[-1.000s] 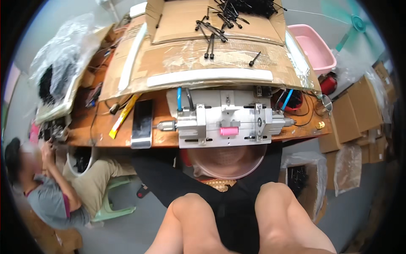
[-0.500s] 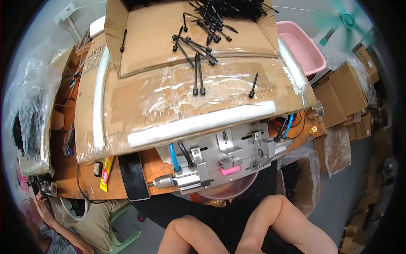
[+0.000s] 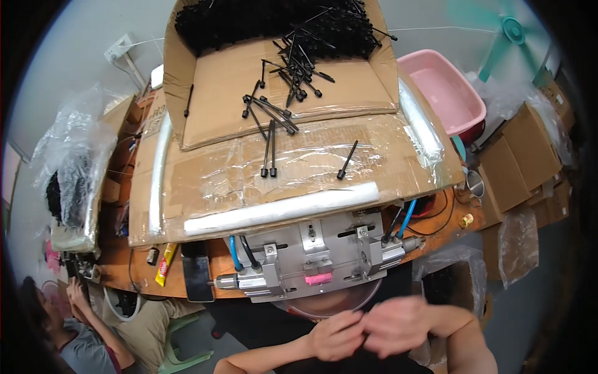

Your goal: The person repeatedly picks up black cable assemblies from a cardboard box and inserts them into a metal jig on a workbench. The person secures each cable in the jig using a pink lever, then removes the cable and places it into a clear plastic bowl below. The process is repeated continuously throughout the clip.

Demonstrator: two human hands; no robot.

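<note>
We see both hands together above the lap, at the near side of the bench, well clear of its edge. The left hand [image 3: 338,335] comes in from the lower left with its fingers curled and drawn close to one another, its fingertips meeting those of the right hand [image 3: 397,324]. The right hand's fingers bend inward too, but they are blurred, and we cannot tell whether either hand pinches something small where the tips meet. Just beyond the hands we find the basin [image 3: 333,303], partly hidden under the front of the metal fixture [image 3: 339,260], which sits at the bench edge. The fixture's long axis runs left to right, its right end lying a little farther from us than its left. On it, near the middle of the front, lies the pink piece [image 3: 318,278], its long axis also running sideways and almost in line with the fixture. Farther off, on the cardboard [image 3: 212,187], we see a pair of black pins [image 3: 268,153] side by side, their thick heads pointing toward us, and a single black pin [image 3: 348,159] slanting, its head at the lower left and its shaft pointing away to the right.
</note>
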